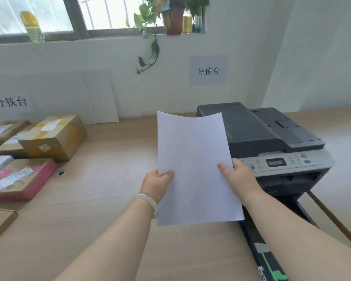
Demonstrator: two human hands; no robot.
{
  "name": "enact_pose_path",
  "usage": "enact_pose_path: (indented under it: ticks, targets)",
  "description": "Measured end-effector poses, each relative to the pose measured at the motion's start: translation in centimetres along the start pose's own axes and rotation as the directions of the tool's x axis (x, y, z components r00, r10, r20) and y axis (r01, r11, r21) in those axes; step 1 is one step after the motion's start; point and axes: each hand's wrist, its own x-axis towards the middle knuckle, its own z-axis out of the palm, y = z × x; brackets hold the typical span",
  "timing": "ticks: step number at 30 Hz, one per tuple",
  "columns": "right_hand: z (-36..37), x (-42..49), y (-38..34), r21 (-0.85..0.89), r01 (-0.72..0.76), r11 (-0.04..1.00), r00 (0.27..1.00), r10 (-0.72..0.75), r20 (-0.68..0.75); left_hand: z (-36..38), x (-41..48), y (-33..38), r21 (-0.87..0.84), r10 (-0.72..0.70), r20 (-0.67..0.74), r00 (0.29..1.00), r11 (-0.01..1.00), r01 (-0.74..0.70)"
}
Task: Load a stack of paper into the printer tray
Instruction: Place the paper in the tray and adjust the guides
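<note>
Paper stack (195, 165): being held upright in the air over the table (109, 199), just left of the printer (272, 138); top edge bowing slightly; hiding the printer's left front corner.
Left hand (155, 184): gripping the stack's left edge low down, thumb lying on the near face, fingers hidden behind the sheets; wearing a pale bangle (150, 201) at the wrist.
Right hand (238, 175): pinching the stack's right edge, thumb pressing on the near face, fingers hidden behind.
Printer: sitting on the table's right part, dark lid closed, control panel (280, 161) facing the camera.
Printer tray (261, 240): standing pulled out toward the camera below the printer's front, partly covered by the right forearm; contents impossible to tell.
Parcels (53, 136): lying in a group on the table's left side, well apart from the stack.
Potted plant (172, 19): standing on the window sill, vine trailing down the wall.
</note>
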Motion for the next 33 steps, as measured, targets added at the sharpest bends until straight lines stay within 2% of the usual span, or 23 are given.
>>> enact_pose_path:
  ticks: [5,9,12,21,27,33]
  targets:
    - [-4.9,-1.7,-1.8,-0.032,0.039,0.999,0.986,-0.043,-0.158,3.2,-1.3,3.3,-0.003,0.007,0.117,0.993,1.000,-0.006]
    - [-9.1,-3.0,-0.6,-0.098,0.029,0.995,0.973,-0.050,-0.227,6.9,-3.2,4.1,0.004,-0.012,0.203,0.979,1.000,0.011]
    - [-12.3,-3.8,0.9,-0.111,0.010,0.994,0.969,-0.037,-0.246,10.3,-4.7,3.9,-0.011,-0.012,0.205,0.979,1.000,0.014]
    - [-22.6,-5.9,8.3,-0.119,-0.060,0.991,0.986,0.040,-0.164,21.9,-10.1,-0.8,-0.001,-0.057,0.141,0.988,0.998,0.058]
    - [-28.4,-7.1,15.4,-0.214,-0.224,0.951,0.974,0.216,-0.061,28.7,-13.5,-6.8,0.100,-0.204,0.117,0.972,0.976,0.193]
    - [-28.7,-6.8,21.3,-0.240,-0.387,0.890,0.914,0.404,0.024,31.1,-15.0,-11.4,0.180,-0.346,0.042,0.937,0.926,0.333]
